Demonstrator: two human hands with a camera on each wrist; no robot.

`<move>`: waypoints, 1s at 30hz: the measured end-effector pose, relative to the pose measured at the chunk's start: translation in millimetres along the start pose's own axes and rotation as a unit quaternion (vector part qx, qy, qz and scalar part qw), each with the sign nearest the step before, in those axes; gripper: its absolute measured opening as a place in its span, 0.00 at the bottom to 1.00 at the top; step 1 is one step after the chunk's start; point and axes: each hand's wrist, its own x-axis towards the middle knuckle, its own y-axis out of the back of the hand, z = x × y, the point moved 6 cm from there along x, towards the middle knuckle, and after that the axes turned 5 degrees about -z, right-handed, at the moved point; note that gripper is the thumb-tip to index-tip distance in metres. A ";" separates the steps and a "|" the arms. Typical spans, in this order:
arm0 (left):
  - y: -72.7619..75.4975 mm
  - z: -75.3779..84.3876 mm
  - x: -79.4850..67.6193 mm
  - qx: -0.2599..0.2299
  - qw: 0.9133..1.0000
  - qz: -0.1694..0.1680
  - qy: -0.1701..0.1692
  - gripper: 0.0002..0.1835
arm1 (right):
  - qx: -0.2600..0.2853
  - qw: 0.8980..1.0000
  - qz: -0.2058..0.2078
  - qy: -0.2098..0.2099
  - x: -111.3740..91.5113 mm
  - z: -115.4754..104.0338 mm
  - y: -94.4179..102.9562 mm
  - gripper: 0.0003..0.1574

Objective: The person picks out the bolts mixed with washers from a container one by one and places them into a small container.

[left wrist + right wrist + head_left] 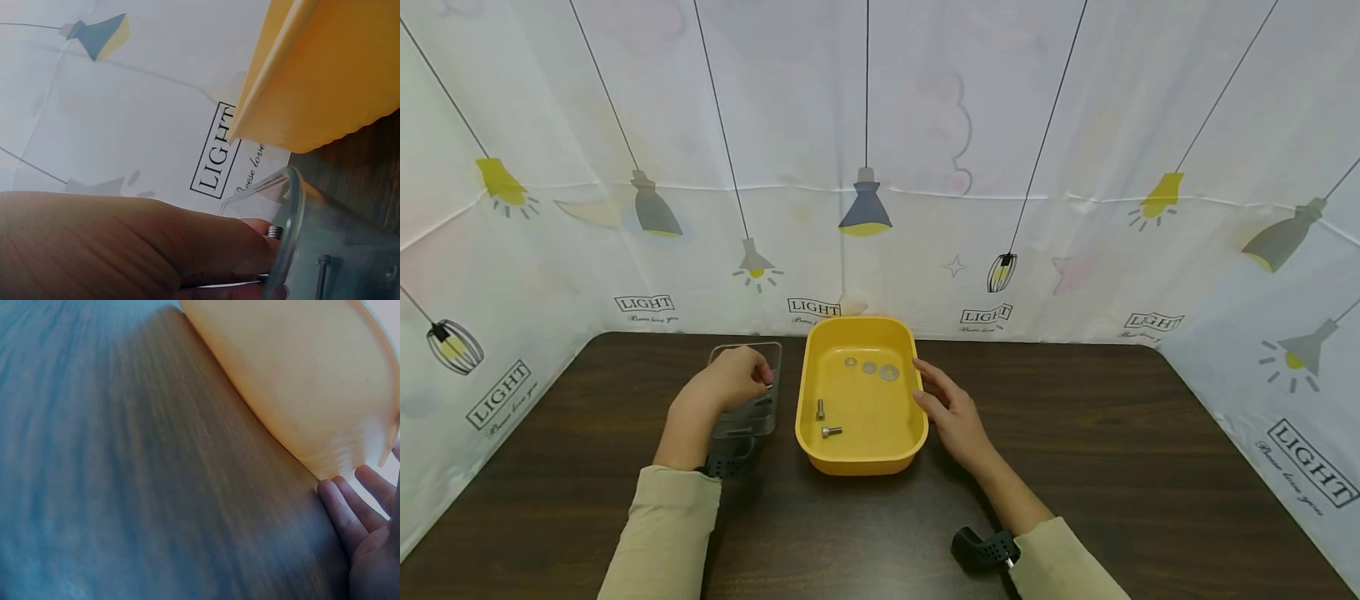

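Observation:
My left hand [730, 387] is over a clear plastic box [777, 354] and pinches a small metal screw [274, 232]; its threaded end shows at the fingertips in the left wrist view, the rest being hidden. Another screw [322, 275] lies inside the box. To the right stands a yellow tray [861, 467] holding three flat washers [889, 372] in a row at the back and two socket-head screws [831, 432] towards the front left. My right hand [953, 417] rests against the tray's right side, its fingers [340, 509] fairly straight along the wall.
Both containers stand on a dark wood table [1075, 450]. Behind it and along both sides hangs a white sheet [917, 250] printed with lamps. Each wrist wears a black band [985, 550].

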 end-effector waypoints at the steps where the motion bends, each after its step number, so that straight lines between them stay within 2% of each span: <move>1: -0.4 -0.6 0.3 -0.001 1.000 -0.001 0.001 0.05 | 0.000 1.000 0.000 0.001 0.3 0.3 -0.1 0.32; 18: -1.9 -4.7 5.6 0.006 1.000 0.001 -0.002 0.05 | -0.004 1.000 0.001 0.007 0.8 0.1 -0.2 0.32; 30: -4.7 -11.8 5.9 -0.002 1.000 -0.002 0.012 0.04 | -0.001 1.000 0.002 0.003 0.9 0.0 -0.4 0.32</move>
